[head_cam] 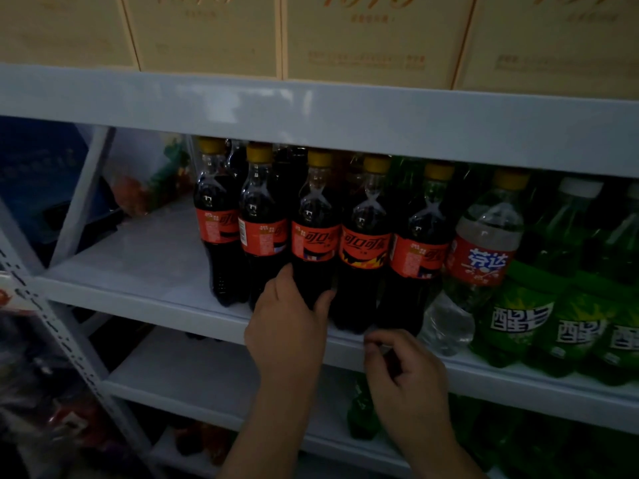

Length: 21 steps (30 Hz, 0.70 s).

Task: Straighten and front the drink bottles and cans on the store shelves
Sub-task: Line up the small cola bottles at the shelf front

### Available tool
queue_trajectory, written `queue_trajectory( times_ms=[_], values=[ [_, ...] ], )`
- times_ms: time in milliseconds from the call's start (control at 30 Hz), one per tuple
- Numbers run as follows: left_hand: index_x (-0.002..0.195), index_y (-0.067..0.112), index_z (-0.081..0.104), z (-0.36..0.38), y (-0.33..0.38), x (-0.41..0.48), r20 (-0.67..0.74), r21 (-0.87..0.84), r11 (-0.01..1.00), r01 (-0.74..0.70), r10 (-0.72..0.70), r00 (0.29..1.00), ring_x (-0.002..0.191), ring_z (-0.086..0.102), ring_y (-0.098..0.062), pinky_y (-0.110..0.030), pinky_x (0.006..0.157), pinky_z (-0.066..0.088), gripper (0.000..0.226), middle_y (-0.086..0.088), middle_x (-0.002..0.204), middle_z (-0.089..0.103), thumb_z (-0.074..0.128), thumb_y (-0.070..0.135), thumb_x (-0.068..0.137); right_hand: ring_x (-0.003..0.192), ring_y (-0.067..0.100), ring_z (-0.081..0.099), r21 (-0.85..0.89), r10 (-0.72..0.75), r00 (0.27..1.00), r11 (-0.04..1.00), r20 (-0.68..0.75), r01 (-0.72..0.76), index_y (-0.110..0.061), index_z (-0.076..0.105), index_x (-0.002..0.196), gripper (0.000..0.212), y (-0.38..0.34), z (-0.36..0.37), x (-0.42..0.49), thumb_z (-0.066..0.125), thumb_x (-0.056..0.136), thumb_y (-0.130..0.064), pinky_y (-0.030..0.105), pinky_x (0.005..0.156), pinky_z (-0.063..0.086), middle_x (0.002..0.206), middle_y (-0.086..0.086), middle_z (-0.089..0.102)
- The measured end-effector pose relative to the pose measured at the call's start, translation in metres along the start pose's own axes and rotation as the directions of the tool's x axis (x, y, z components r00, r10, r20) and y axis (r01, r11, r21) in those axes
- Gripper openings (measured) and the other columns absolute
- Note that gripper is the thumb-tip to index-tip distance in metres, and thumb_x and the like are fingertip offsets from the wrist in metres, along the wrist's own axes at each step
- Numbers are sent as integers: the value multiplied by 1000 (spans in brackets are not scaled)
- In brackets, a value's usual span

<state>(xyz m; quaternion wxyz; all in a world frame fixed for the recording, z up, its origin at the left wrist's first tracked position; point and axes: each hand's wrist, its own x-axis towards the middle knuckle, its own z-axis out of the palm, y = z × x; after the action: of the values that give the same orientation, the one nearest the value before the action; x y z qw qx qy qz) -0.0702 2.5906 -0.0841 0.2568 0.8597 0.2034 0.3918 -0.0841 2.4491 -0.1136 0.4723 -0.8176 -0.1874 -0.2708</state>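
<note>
The right hand (408,375) hovers at the shelf (166,299) edge, fingers curled loosely, pinching nothing. At its ten o'clock the left hand (287,326) wraps the base of the third cola (314,229), fingers pressed on it. Five colas front the row; at three o'clock stand green bottles (518,305).

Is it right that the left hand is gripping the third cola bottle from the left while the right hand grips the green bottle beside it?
Not quite. The head view shows the left hand on the third cola bottle, but the right hand grips nothing: it is curled at the shelf edge, below the cola row, away from the green bottles.
</note>
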Motion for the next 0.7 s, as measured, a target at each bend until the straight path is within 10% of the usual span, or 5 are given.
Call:
queue_trajectory(
  times_ms=[333, 533, 700],
  values=[
    [135, 10, 49, -5, -9, -3, 58, -87, 989, -123, 128, 990, 89, 65, -28, -30, 66, 45, 54, -11, 105, 68, 64, 29, 86, 70, -2, 57, 17, -20, 1000, 1000, 17, 20, -24, 68, 82, 9, -2, 11, 0, 62, 80, -18, 14, 59, 43, 76, -14, 63],
    [106, 14, 57, -10, -39, 3, -312, -201, 975, -100, 33, 950, 85, 59, -16, -18, 69, 38, 39, -2, 96, 59, 67, 39, 79, 62, 2, 57, 33, -3, 999, 999, 37, 2, -27, 67, 84, 8, -14, 22, 7, 63, 84, -21, 9, 53, 37, 72, -18, 60],
    [106, 6, 60, -6, -49, 24, -275, -78, 995, -57, 33, 961, 90, 59, -29, -38, 76, 45, 58, -11, 94, 63, 82, 41, 65, 64, 2, 56, 41, -12, 998, 999, 57, 10, -26, 67, 84, 8, -27, 39, 9, 63, 85, -18, 14, 54, 40, 74, -18, 59]
  ],
)
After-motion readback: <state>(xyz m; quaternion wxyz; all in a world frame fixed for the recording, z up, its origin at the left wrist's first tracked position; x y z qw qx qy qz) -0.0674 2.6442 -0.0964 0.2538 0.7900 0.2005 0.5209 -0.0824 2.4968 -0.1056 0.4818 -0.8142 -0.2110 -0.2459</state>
